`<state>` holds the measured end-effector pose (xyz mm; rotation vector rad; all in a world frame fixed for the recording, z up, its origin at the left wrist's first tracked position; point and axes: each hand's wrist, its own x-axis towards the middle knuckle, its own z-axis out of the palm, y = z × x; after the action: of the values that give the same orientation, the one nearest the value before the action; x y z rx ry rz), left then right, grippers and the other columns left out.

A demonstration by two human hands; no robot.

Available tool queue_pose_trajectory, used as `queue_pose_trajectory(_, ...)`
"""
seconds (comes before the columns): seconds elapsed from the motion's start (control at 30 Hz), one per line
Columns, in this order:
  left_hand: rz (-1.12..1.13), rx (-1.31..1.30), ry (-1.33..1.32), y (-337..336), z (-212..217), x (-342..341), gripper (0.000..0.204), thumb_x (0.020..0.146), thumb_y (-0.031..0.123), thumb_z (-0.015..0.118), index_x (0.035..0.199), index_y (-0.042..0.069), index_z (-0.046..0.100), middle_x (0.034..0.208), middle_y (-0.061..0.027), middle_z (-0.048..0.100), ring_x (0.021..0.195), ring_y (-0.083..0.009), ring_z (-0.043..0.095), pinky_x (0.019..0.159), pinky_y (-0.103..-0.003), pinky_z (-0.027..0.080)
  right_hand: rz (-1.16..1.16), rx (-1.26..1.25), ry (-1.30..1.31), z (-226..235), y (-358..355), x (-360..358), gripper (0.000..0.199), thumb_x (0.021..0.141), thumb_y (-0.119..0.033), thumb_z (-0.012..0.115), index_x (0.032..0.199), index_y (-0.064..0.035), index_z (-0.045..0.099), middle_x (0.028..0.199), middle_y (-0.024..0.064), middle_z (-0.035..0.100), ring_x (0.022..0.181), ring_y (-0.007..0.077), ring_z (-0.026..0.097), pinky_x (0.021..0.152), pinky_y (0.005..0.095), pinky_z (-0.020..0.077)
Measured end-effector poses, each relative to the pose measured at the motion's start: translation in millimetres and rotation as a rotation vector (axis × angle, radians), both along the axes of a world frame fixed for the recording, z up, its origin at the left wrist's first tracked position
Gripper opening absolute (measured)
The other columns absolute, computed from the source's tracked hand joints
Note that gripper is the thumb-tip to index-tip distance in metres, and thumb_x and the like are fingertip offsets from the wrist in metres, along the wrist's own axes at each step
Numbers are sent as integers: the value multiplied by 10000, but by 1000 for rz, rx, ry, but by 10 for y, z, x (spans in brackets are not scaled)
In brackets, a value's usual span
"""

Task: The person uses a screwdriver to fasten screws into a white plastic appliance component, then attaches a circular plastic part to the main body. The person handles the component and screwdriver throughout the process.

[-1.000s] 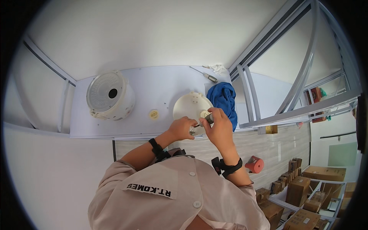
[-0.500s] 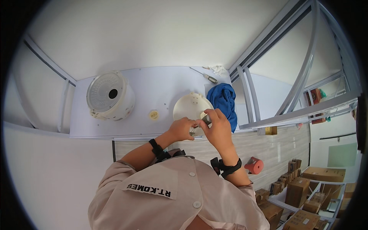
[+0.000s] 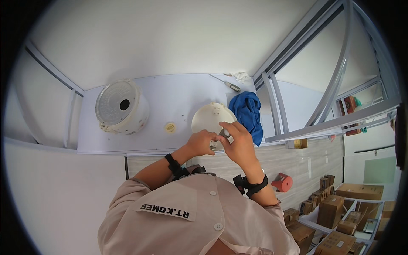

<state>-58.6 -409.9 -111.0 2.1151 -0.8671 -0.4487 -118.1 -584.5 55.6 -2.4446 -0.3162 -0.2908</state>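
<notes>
A round cream-white lid (image 3: 205, 119) lies near the table's front edge, with small holes at its far rim and a fitting at its near rim. Curled at that near rim, my left hand (image 3: 201, 143) is closed on the lid; its fingertips are partly hidden. My right hand (image 3: 239, 141) grips a screwdriver (image 3: 225, 133) over the lid's near right side. Only its grey handle with a pale end shows; the tip is hidden by the hands. The two thumbs nearly meet.
To the left stands a white rice cooker body (image 3: 123, 106), beside a small yellow disc (image 3: 170, 127). A blue cloth (image 3: 246, 114) bunches right of the lid. Behind it lie another screwdriver (image 3: 231, 86) and crumpled white tissue (image 3: 240, 76). A metal frame (image 3: 276, 104) borders the table's right.
My right hand has turned the screwdriver handle, and its fingers have shifted slightly left around it. The left hand and the lid stay in place.
</notes>
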Motion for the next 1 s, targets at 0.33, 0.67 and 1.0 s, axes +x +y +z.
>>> queue_pose_trajectory(0.33,34,6,9,7,44,-24,602,711,314,971,1241,141,745,1159,-59,818,1125,-350,746,948,-486,617,56,29,-109,-37,-27,-28,472,892,-66,887,1337,-49,732,1162,169,764,1055,392,733,902,451,598)
queue_pose_trajectory(0.67,-40,22,-107,104,56,-3,695,732,403,976,1315,117,729,1275,-83,766,1225,-329,699,996,-478,603,63,75,-180,45,-108,-43,460,905,-29,847,1349,-39,727,1178,180,761,1084,402,719,926,454,594)
queue_pose_trajectory(1.0,418,-243,-401,375,46,275,190,992,211,775,1131,82,757,1064,-112,771,1014,-367,710,901,-482,555,37,160,-220,4,-150,-81,464,878,-11,873,1321,-59,744,1170,176,764,1064,396,728,915,445,596)
